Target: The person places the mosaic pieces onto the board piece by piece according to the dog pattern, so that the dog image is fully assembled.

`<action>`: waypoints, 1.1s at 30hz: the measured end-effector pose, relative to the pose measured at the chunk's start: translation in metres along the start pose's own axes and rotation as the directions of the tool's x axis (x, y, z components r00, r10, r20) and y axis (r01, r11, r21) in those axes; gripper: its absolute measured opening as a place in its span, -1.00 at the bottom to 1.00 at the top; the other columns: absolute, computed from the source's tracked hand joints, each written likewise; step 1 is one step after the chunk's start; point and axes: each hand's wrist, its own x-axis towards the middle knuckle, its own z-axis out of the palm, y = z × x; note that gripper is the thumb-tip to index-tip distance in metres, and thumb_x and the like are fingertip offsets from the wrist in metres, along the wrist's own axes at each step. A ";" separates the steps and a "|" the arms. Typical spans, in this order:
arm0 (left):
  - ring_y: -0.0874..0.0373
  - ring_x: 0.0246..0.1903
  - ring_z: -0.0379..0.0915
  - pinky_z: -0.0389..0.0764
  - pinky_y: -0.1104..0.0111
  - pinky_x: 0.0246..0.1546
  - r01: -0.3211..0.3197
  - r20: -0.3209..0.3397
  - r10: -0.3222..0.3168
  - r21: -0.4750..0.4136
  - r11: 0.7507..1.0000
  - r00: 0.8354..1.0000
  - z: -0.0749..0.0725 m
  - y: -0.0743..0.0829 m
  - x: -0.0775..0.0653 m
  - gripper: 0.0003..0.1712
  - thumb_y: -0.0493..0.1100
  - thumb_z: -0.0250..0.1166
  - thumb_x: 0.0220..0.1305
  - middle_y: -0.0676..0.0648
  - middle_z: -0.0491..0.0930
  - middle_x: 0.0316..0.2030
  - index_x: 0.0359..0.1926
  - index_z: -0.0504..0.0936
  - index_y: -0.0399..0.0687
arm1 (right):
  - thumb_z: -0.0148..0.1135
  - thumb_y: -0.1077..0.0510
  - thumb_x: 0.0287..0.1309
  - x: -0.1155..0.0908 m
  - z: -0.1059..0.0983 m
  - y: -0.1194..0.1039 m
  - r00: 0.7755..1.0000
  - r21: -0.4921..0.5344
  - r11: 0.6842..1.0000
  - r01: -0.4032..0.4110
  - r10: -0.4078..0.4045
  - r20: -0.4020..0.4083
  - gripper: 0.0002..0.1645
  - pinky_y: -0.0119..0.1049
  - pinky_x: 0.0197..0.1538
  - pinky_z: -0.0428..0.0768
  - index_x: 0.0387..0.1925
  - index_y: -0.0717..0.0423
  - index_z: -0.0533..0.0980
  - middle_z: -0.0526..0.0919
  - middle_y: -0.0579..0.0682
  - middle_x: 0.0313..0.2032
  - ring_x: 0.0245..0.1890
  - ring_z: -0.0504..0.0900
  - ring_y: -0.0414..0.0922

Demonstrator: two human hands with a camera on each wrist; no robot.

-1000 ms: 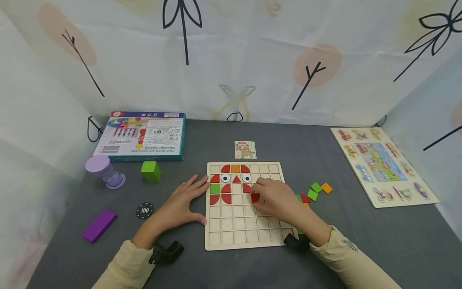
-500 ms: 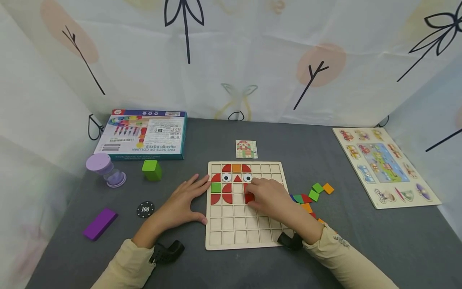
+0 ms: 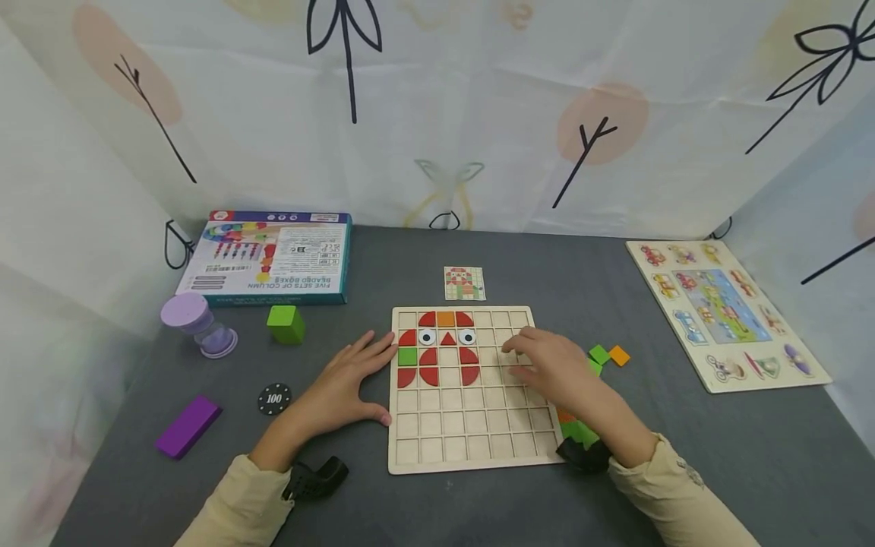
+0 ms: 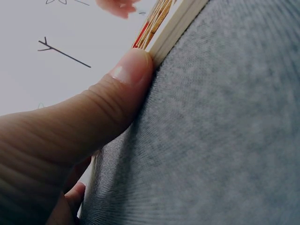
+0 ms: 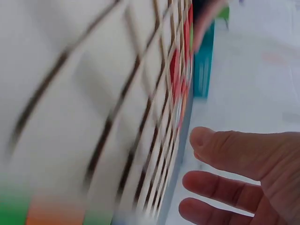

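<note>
A wooden grid board (image 3: 478, 425) lies on the grey table, with red quarter-round tiles (image 3: 428, 377), an orange square, a green square (image 3: 407, 356) and two eye tiles (image 3: 427, 337) set in its upper left cells. My left hand (image 3: 345, 387) rests at the board's left edge; in the left wrist view the thumb (image 4: 131, 70) touches that edge. Over the right part of the board hovers my right hand (image 3: 554, 366), its fingers apart and holding nothing. In the right wrist view the thumb (image 5: 229, 147) and fingers hang beside the grid, apart from it.
Loose coloured tiles (image 3: 579, 433) lie right of the board, partly hidden by my right arm. A small pattern card (image 3: 465, 284) lies behind the board. Leftward are a box (image 3: 266, 262), green cube (image 3: 285, 325), hourglass (image 3: 201, 327), purple block (image 3: 189, 427) and black chip (image 3: 274, 398). A picture puzzle (image 3: 728, 315) lies right.
My right hand has let go of a red tile, which now sits in a cell below the right eye. The hand has since moved right. My left hand has stayed put.
</note>
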 end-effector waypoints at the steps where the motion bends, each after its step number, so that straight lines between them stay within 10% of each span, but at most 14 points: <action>1: -0.04 0.35 -0.32 -0.17 -0.06 0.24 0.002 0.000 -0.002 0.001 1.000 1.000 0.000 0.000 0.000 0.19 0.19 0.45 -0.38 0.04 -0.04 0.35 0.33 0.11 0.00 | 0.36 0.16 -0.14 -0.006 -0.003 0.009 1.000 0.003 1.000 -0.027 0.027 -0.002 -0.67 -0.30 -0.40 0.49 -0.22 0.04 0.57 0.56 -0.07 -0.30 -0.38 0.53 -0.16; 17: -0.06 0.34 -0.30 -0.16 -0.08 0.23 -0.001 -0.018 0.001 0.005 1.000 1.000 0.001 -0.005 -0.004 0.20 0.24 0.43 -0.41 0.03 -0.02 0.35 0.32 0.12 0.01 | 0.29 0.23 -0.08 -0.062 -0.018 0.112 0.953 -0.050 0.954 -0.297 0.299 0.048 -0.60 0.05 -0.22 0.46 -0.10 0.19 0.52 0.49 0.22 -0.17 -0.20 0.49 0.13; 26: -0.04 0.35 -0.31 -0.17 -0.07 0.23 -0.011 -0.014 0.011 -0.001 1.000 1.000 0.002 -0.004 -0.001 0.20 0.25 0.42 -0.40 0.04 -0.04 0.35 0.33 0.11 0.02 | 0.25 0.26 -0.06 -0.057 -0.018 0.108 0.935 -0.039 0.935 -0.351 0.353 0.030 -0.58 -0.16 -0.47 0.45 -0.08 0.23 0.45 0.50 0.13 -0.30 -0.45 0.46 -0.05; 33: -0.03 0.35 -0.31 -0.16 -0.06 0.24 -0.012 -0.006 0.012 -0.005 1.000 1.000 0.001 -0.001 0.000 0.19 0.21 0.44 -0.39 0.04 -0.04 0.35 0.33 0.11 0.00 | 0.28 0.27 -0.08 -0.037 -0.020 0.066 0.972 0.036 0.974 -0.224 0.226 -0.068 -0.68 -0.34 -0.53 0.39 -0.19 0.12 0.49 0.50 0.02 -0.26 -0.47 0.42 -0.12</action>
